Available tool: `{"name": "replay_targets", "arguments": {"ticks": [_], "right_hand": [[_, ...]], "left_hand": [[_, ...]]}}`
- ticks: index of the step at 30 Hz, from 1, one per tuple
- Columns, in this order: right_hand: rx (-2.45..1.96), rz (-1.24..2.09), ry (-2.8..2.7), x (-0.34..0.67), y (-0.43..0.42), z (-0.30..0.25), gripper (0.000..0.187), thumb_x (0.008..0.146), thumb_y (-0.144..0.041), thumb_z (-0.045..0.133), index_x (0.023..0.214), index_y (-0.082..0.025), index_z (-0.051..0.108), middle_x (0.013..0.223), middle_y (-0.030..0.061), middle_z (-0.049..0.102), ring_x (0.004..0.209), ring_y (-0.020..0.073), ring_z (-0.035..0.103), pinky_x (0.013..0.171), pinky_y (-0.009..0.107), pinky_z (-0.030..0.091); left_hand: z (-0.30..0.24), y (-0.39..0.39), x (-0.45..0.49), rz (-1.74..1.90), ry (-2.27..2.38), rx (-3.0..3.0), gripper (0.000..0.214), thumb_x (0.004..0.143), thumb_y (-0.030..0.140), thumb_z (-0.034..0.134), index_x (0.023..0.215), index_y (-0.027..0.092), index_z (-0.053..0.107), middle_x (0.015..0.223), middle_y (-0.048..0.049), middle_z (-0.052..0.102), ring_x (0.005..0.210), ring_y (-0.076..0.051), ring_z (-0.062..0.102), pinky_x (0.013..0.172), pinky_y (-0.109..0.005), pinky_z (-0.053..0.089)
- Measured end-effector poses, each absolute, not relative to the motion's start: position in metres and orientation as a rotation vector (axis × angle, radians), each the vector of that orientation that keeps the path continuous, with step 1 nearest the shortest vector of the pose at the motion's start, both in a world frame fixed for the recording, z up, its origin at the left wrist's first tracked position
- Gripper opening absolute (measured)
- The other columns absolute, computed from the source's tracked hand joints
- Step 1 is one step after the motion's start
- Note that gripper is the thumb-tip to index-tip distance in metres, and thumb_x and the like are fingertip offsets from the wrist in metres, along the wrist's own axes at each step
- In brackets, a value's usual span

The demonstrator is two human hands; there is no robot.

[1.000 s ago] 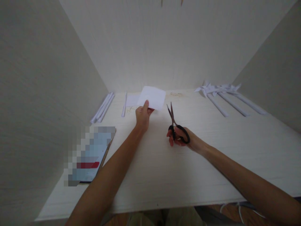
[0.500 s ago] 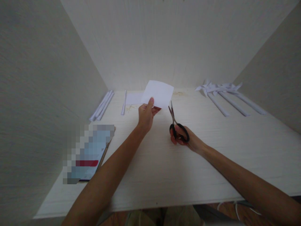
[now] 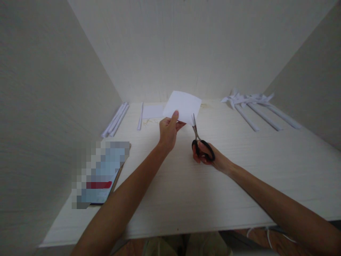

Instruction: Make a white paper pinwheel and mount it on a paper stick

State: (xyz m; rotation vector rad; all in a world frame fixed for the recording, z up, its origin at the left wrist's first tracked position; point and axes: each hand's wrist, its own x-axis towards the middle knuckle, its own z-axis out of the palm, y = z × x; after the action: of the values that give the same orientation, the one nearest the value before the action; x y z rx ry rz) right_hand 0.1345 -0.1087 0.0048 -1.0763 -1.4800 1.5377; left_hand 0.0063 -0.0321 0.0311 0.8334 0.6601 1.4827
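My left hand (image 3: 169, 131) pinches the lower edge of a white paper sheet (image 3: 183, 105) and holds it up above the pale table (image 3: 239, 177). Black-handled scissors (image 3: 200, 142) are gripped in my right hand (image 3: 210, 158), fingers through the loops. The blade tips meet the sheet's lower right edge. Both hands sit mid-table, close together, the right one nearer to me.
Rolled paper sticks (image 3: 116, 119) lie at the back left, with one thin roll (image 3: 140, 116) and a flat white sheet (image 3: 153, 111) beside them. Paper pinwheels on sticks (image 3: 255, 106) lie at the back right. A blurred flat device (image 3: 101, 174) rests at the left. Walls enclose three sides.
My left hand has carried the sheet rightward and a little up. The scissors have moved up to the sheet, and their blades now touch its edge.
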Motion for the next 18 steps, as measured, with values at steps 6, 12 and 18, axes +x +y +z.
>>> {"name": "replay_targets", "arguments": {"ticks": [6, 12, 18], "right_hand": [[-1.106, 1.523, -1.505, 0.1334, -0.1103, 0.0060, 0.044, 0.074, -0.060, 0.038, 0.068, -0.017, 0.045, 0.052, -0.0019, 0.047, 0.040, 0.0063, 0.030, 0.035, 0.020, 0.015], [-1.102, 1.510, -1.517, 0.1327, -0.1095, 0.0053, 0.043, 0.074, -0.060, 0.038, 0.066, -0.018, 0.043, 0.051, -0.0025, 0.046, 0.038, 0.0058, 0.028, 0.035, 0.021, 0.014], [-1.116, 1.508, -1.509, 0.1322, -0.1101, 0.0073, 0.042, 0.075, -0.059, 0.038, 0.065, -0.018, 0.043, 0.050, -0.0028, 0.046, 0.038, 0.0054, 0.027, 0.034, 0.020, 0.014]], "left_hand": [[0.0323, -0.0324, 0.0068, 1.515, 0.693, 0.804, 0.027, 0.064, 0.031, 0.065, 0.051, 0.010, 0.056, 0.053, -0.0016, 0.060, 0.054, -0.010, 0.059, 0.068, -0.028, 0.050], [0.0325, -0.0327, 0.0066, 1.514, 0.683, 0.807, 0.026, 0.064, 0.031, 0.065, 0.050, 0.010, 0.056, 0.053, -0.0016, 0.060, 0.053, -0.009, 0.058, 0.068, -0.027, 0.050], [0.0312, -0.0320, 0.0059, 1.522, 0.662, 0.852, 0.027, 0.063, 0.032, 0.065, 0.050, 0.011, 0.056, 0.053, -0.0008, 0.060, 0.054, -0.009, 0.058, 0.069, -0.029, 0.050]]}}
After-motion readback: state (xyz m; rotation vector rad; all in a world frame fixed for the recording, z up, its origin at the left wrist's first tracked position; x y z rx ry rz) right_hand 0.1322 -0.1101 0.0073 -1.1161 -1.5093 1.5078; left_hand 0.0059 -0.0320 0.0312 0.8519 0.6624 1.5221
